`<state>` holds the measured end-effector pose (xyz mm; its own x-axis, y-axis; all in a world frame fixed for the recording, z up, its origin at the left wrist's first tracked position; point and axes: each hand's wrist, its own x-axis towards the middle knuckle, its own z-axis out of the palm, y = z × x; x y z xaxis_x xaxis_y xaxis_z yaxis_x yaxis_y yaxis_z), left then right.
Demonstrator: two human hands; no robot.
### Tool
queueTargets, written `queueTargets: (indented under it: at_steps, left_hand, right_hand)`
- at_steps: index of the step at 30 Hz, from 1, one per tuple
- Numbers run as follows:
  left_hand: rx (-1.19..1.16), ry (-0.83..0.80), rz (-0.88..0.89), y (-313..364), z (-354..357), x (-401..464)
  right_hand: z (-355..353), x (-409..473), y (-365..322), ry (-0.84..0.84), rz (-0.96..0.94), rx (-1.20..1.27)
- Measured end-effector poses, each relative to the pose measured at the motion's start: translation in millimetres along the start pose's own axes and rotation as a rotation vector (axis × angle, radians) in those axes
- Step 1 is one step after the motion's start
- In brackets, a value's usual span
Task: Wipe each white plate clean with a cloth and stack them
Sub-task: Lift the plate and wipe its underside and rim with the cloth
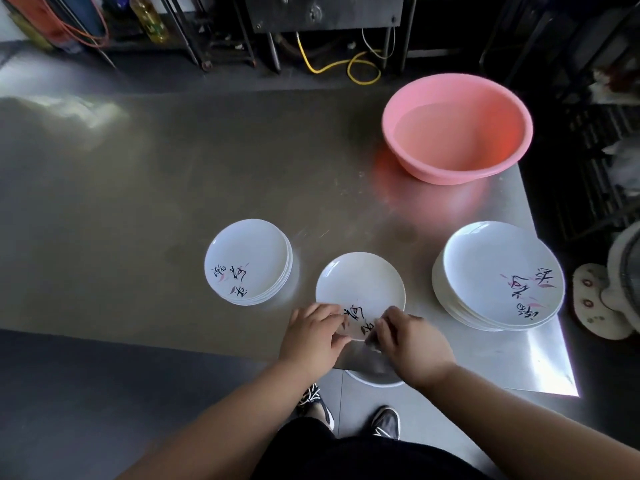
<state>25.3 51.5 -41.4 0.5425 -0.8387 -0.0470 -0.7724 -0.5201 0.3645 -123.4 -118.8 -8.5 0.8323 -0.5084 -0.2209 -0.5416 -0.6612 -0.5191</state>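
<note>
Plate point(360, 289) being worked sits single on the steel table point(173, 202), near its front edge, between two stacks. White, with black brush lettering and a pink stroke on the near side.

Left hand point(313, 336): fingers curled over the plate's near-left rim, gripping it. Right hand point(410, 344): fingers bent down onto the near-right rim, with something pale and blurred under them, likely the cloth point(372, 342); can't tell for sure, it's smeared. Both hands overlap the plate's near edge and partly cover the lettering.

Left stack point(247, 259): a few smaller white plates, same lettering, just beside the single plate, not touching it. Right stack point(498, 275): taller pile of larger white plates, lettering facing the other way, near the table's right front corner; slight offset between layers, top plate shifted right.

Pink basin point(457, 128) at far right of the table, well apart from the plates, upright; inside looks plain pink, can't tell if there's water in it.

Under the table edge, a white round rim point(375, 381) shows below the right hand. Two dark sneakers point(386, 422) with white stripes on grey floor.

Background: yellow hose point(332, 65), orange cable point(74, 31), bottle of yellow liquid point(149, 17), dark metal frames.
</note>
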Motion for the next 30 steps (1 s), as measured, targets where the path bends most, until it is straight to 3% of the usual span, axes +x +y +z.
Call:
queueTargets:
  at_steps: [3, 5, 9, 12, 15, 18, 21, 24, 27, 30]
  left_hand:
    - [-0.043, -0.012, -0.037, 1, -16, 7]
    - [-0.065, -0.019, -0.168, 3, -27, 16]
    - [-0.036, -0.300, -0.476, 1, -48, 46]
    - [-0.036, -0.494, -0.485, -5, -58, 65]
    - [-0.169, -0.574, -0.531, -11, -63, 79]
    - [-0.328, -0.612, -0.585, -13, -68, 86]
    - [-0.369, -0.586, -0.599, -13, -76, 87]
    - [-0.521, -0.452, -0.652, -10, -92, 90]
    - [-0.864, -0.183, -0.622, -3, -114, 96]
    - [-1.133, -0.021, -0.526, 10, -145, 99]
  right_hand:
    - [-18, 32, -5, -0.118, 0.359, -0.039]
    - [-24, 48, -5, -0.183, 0.479, -0.124]
    - [-31, 73, -4, -0.409, 0.426, -0.192]
    - [-36, 88, -12, -0.633, 0.335, -0.292]
    - [-40, 94, -20, -0.670, 0.360, -0.321]
    - [-38, 96, -24, -0.555, 0.575, -0.070]
    - [-51, 94, -34, -0.531, 0.630, 0.028]
    - [-60, 88, -34, -0.198, 0.573, 0.261]
    - [-81, 80, -40, 0.178, 0.432, 0.625]
    - [-108, 73, -53, 0.321, 0.261, 0.872]
